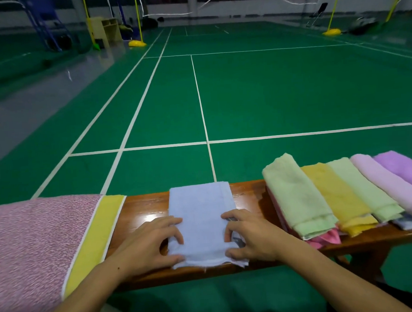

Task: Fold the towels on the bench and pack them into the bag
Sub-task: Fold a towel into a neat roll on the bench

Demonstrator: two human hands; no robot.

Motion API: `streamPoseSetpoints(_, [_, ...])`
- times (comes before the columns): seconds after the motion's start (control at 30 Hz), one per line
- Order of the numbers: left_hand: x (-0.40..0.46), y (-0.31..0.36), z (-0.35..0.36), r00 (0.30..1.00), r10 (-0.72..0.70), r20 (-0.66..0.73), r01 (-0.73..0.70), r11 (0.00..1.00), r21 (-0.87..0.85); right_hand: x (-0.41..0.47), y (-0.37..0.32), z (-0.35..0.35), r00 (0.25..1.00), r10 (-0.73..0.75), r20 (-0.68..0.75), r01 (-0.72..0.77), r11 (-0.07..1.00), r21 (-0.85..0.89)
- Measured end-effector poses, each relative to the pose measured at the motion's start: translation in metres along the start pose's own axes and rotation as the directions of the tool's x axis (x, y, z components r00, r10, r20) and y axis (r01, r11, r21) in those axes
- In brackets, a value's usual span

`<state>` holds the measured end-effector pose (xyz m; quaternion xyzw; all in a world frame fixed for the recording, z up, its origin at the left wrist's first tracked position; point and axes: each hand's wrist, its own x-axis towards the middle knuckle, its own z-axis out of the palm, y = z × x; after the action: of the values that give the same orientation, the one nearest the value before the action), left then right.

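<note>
A light blue towel [201,216] lies folded into a narrow strip across the wooden bench [143,212]. My left hand [150,243] grips its near left edge, fingers and thumb curled round the cloth. My right hand [248,235] grips the near right edge the same way. To the right, several folded towels overlap in a row: pale green [297,198], yellow [338,198], light green [364,189], pale pink [392,183] and purple [406,167], with a pink one [323,241] underneath. No bag is in view.
A large pink speckled cloth with a yellow border [36,243] covers the bench's left end. Beyond the bench stretches a green court floor with white lines [206,136]. Yellow post bases [137,43] stand far back.
</note>
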<state>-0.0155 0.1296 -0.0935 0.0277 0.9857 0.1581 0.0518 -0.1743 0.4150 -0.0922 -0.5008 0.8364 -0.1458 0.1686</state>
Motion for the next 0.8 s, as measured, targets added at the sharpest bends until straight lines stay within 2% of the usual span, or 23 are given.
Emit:
streamPoseSetpoints(0.17, [0.007, 0.001, 0.0, 0.996, -0.008, -0.09, 0.009, 1.0, 0.009, 0.01, -0.002, -0.001, 0.999, -0.007, -0.046, 0.0, 0.989, -0.151])
streamPoseSetpoints(0.23, [0.008, 0.003, -0.003, 0.995, -0.016, -0.102, 0.014, 1.0, -0.023, 0.012, -0.003, -0.005, 0.998, -0.021, -0.065, 0.012, 0.991, -0.13])
streamPoseSetpoints(0.3, [0.006, 0.006, -0.01, 0.992, -0.069, -0.103, 0.051, 0.984, -0.169, 0.012, -0.004, -0.011, 0.994, 0.005, -0.107, -0.006, 1.0, -0.011])
streamPoseSetpoints(0.4, [0.003, 0.009, -0.019, 0.984, -0.135, -0.116, 0.079, 0.916, -0.393, 0.009, -0.008, -0.02, 0.991, 0.092, -0.098, -0.062, 0.96, 0.272])
streamPoseSetpoints(0.57, [-0.002, 0.018, -0.027, 0.985, -0.172, 0.012, 0.147, 0.798, -0.585, 0.005, -0.01, -0.023, 0.991, 0.128, -0.022, -0.107, 0.901, 0.421])
streamPoseSetpoints(0.63, [-0.004, 0.018, -0.03, 0.979, -0.183, 0.092, 0.197, 0.726, -0.659, 0.004, -0.011, -0.025, 0.987, 0.157, 0.024, -0.147, 0.846, 0.513])
streamPoseSetpoints(0.7, [-0.005, 0.017, -0.033, 0.974, -0.158, 0.163, 0.226, 0.595, -0.772, 0.004, -0.009, -0.026, 0.986, 0.164, 0.043, -0.156, 0.78, 0.605])
streamPoseSetpoints(0.8, [-0.003, 0.017, -0.032, 0.963, -0.222, 0.152, 0.245, 0.491, -0.836, 0.005, -0.008, -0.025, 0.985, 0.156, 0.075, -0.16, 0.65, 0.743])
